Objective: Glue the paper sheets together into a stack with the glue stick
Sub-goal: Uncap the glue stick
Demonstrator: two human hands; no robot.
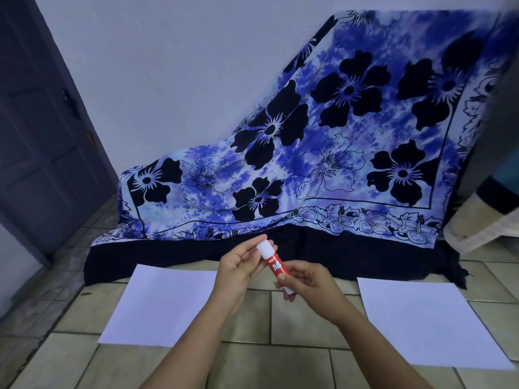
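Glue stick (276,265) was held above the tiled floor (280,360), between the left sheet (157,301) and right sheet (421,318), which lay well apart. Left grip (238,265) pinched the white cap (265,247); right grip (306,284) was closed round the red barrel. The cap appeared seated. A jerked pull could drop the stick.

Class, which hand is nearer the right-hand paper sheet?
Right. The right hand holds the glue stick left of the right paper sheet; the left hand is farther left.
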